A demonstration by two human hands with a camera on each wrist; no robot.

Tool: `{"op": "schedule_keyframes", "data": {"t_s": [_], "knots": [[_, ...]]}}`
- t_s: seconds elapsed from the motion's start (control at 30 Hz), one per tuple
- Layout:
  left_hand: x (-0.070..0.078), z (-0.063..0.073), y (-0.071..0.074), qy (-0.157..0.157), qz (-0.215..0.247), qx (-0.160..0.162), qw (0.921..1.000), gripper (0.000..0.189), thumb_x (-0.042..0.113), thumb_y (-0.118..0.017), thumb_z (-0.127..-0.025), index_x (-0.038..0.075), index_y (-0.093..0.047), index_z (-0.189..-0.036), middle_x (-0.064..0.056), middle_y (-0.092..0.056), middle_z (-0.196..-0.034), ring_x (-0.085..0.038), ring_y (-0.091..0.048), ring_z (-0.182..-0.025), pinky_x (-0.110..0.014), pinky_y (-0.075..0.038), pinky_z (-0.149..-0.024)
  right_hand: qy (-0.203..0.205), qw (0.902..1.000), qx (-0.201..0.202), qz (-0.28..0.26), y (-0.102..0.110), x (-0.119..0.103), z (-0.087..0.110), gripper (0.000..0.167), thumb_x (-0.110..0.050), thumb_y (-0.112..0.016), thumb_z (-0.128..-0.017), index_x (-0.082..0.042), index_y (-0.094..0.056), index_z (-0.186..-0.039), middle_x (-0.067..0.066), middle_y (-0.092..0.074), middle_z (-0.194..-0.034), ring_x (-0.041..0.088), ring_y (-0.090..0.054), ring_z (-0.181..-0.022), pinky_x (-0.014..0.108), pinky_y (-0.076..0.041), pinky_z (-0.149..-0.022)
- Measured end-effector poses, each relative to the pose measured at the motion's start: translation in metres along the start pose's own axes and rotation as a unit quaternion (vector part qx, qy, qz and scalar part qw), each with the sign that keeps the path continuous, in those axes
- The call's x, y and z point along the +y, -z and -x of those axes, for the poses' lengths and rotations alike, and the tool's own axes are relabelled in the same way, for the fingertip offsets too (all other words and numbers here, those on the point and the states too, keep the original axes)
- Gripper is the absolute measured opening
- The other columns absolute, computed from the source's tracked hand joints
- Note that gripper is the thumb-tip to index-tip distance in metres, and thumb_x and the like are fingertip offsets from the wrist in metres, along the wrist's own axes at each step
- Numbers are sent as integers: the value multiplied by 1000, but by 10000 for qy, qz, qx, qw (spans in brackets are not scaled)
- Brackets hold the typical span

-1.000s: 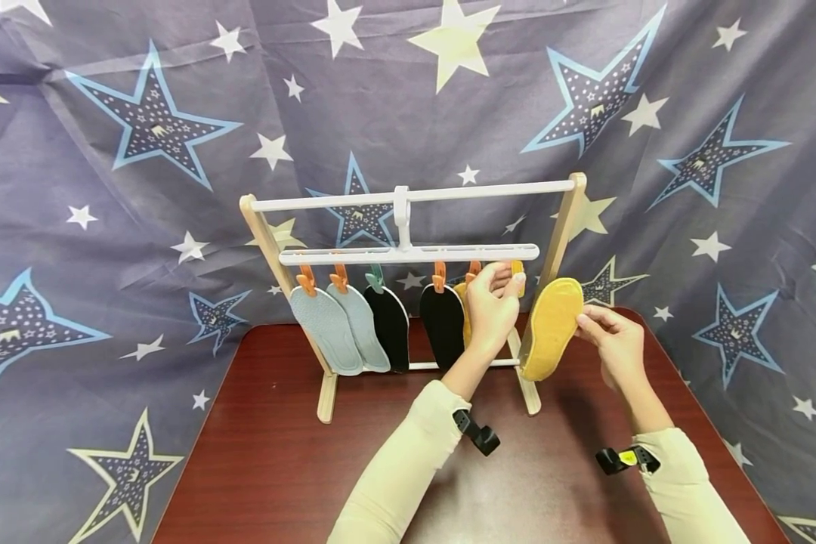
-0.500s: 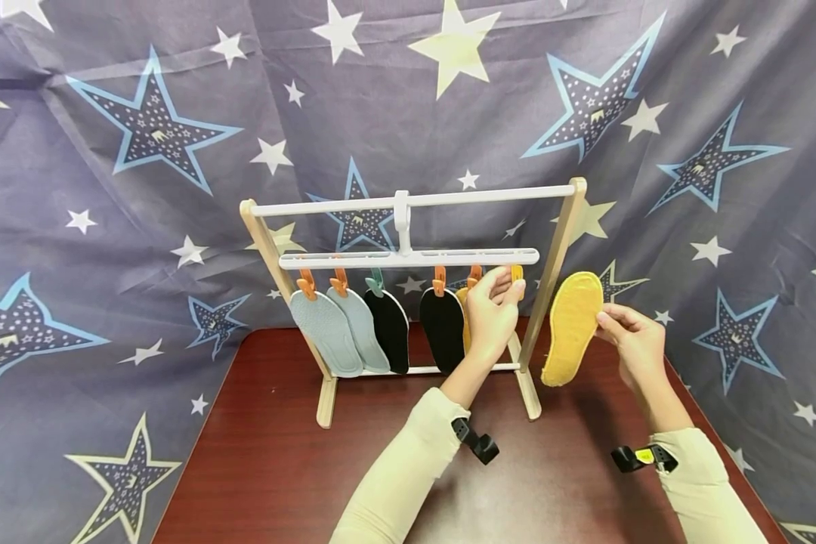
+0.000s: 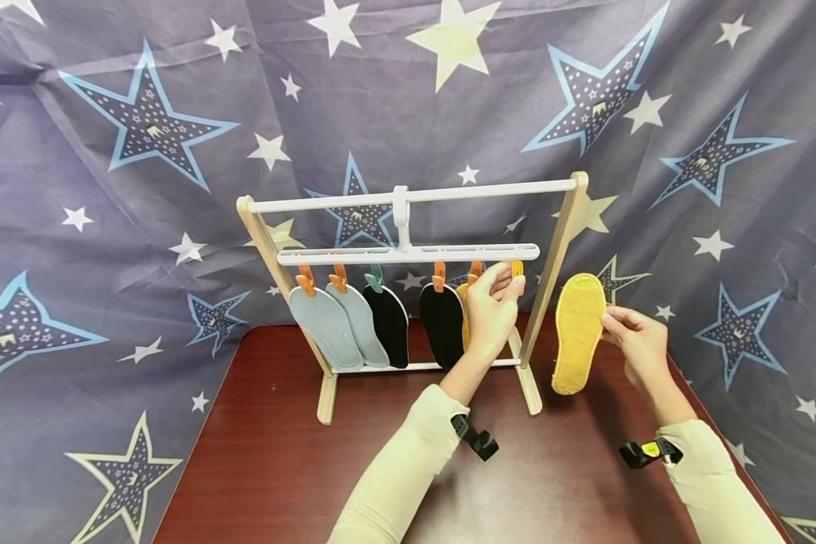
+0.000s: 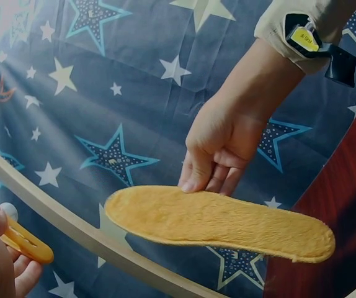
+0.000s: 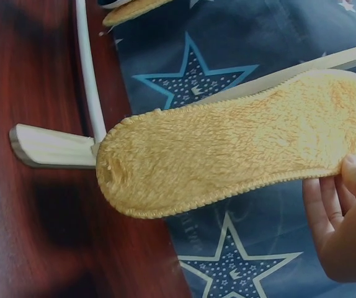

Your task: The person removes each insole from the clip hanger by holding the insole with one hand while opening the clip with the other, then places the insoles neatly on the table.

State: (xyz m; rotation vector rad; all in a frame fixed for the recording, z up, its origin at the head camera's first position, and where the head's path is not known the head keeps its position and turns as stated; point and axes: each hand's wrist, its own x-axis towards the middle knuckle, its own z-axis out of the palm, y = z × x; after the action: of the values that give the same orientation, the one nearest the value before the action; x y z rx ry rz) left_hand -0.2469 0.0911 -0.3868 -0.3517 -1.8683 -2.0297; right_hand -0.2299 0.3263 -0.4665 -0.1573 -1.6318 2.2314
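Note:
My right hand [image 3: 635,344] pinches a fuzzy yellow insole [image 3: 576,332] by its long edge, thumb in front and fingers behind. The insole hangs upright to the right of the rack, apart from it. My left hand [image 3: 491,310] pinches a yellow clip [image 3: 517,270] under the right end of the white hanger bar [image 3: 469,254]. In the left wrist view nothing sits in the clip's visible end [image 4: 38,249]. Behind my left hand, another yellow insole [image 3: 466,321] hangs partly hidden.
A wooden rack [image 3: 554,261] carries the hanger on its top rod. Two pale blue insoles [image 3: 326,329], a black insole [image 3: 386,325] and another black insole [image 3: 442,325] hang from orange and green clips. The red-brown table [image 3: 272,453] lies below, star-patterned cloth [image 3: 177,189] behind.
My right hand has moved right with the yellow insole, away from the rack's side post, and the insole now hangs more upright. My left hand stays at the yellow clip.

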Motion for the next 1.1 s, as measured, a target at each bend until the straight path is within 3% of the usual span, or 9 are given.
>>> {"op": "schedule_keyframes", "data": {"t_s": [0.33, 0.7, 0.93, 1.1], "knots": [[-1, -1, 0, -50, 33, 16, 10000, 28, -3, -70, -90, -10, -69, -117, -28, -73, -109, -35, -74, -100, -24, -61, -86, -382, 9970, -27, 676, 10, 10, -6, 36, 11, -65, -92, -20, -77, -77, -10, -73, -72, 3, -69, -60, 20, -60, -57], [-2, -2, 0, -32, -40, 9, 10000, 28, -2, -71, -90, -9, -70, -117, -26, -74, -110, -32, -74, -100, -23, -61, -87, -833, 9853, -45, 1489, 19, 20, -10, 44, 7, -64, -94, -30, -73, -72, -17, -70, -66, -2, -66, -60, 18, -59, -55], [-2, -2, 0, -32, -12, -18, 10000, 28, -2, -71, -90, -9, -71, -117, -26, -74, -109, -33, -74, -99, -24, -61, -87, -912, 9750, -108, 2023, 21, 29, -13, 34, 4, -65, -95, -25, -73, -78, -19, -68, -65, -2, -65, -60, 17, -57, -56], [0, 0, 1, -16, -15, -8, 10000, 28, -2, -71, -90, -8, -71, -117, -26, -74, -109, -34, -74, -99, -26, -61, -87, -990, 9716, -127, 2147, 21, 35, -13, 15, 5, -64, -95, -6, -75, -93, -19, -68, -64, 1, -66, -60, 18, -58, -55]]}}
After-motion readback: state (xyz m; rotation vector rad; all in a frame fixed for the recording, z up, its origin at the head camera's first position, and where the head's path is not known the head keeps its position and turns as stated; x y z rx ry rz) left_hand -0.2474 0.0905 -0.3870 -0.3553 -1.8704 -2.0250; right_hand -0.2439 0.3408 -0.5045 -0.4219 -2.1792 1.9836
